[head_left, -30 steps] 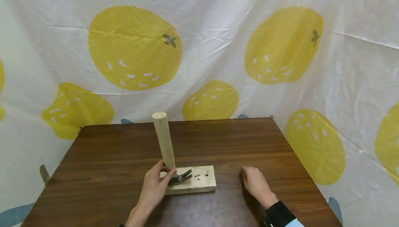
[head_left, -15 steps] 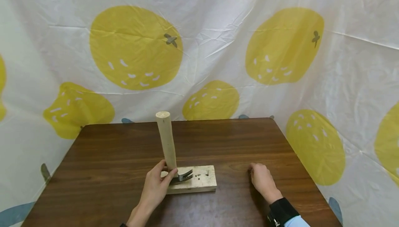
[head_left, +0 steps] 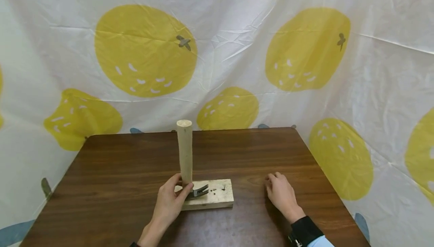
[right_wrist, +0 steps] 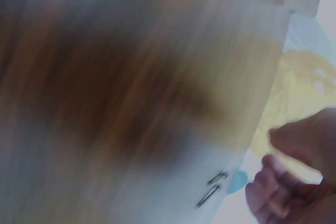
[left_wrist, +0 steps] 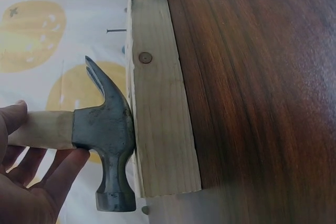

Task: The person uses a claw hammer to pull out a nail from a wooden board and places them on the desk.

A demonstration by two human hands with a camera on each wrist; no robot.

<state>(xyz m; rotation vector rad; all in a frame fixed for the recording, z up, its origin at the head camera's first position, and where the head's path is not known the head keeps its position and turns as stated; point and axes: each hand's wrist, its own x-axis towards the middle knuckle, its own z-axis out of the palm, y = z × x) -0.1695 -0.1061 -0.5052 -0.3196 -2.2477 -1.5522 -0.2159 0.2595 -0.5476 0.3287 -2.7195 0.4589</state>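
Note:
A claw hammer [head_left: 185,153] stands head down on a pale wooden block [head_left: 218,198], its light wooden handle pointing up. My left hand [head_left: 169,198] grips the handle low, just above the metal head, with thumb and fingers around it. In the left wrist view the hammer head [left_wrist: 107,129] meets the block's face, and a nail [left_wrist: 116,30] sticks out of that same face. My right hand [head_left: 282,194] is low over the table, right of the block, fingers loosely bent and holding nothing. Near its fingers, the right wrist view shows two small nail-like metal pieces [right_wrist: 209,196].
The brown wood-grain table [head_left: 251,153] carries the block near its middle. Behind and beside it hangs a white curtain [head_left: 230,62] with yellow fruit prints. Several small dark holes or marks dot the block's top beside the nail.
The hammer's handle has swung from a leftward lean to nearly upright, while my left hand stays in place. My right hand went right, then back left, and its fingers now look more spread.

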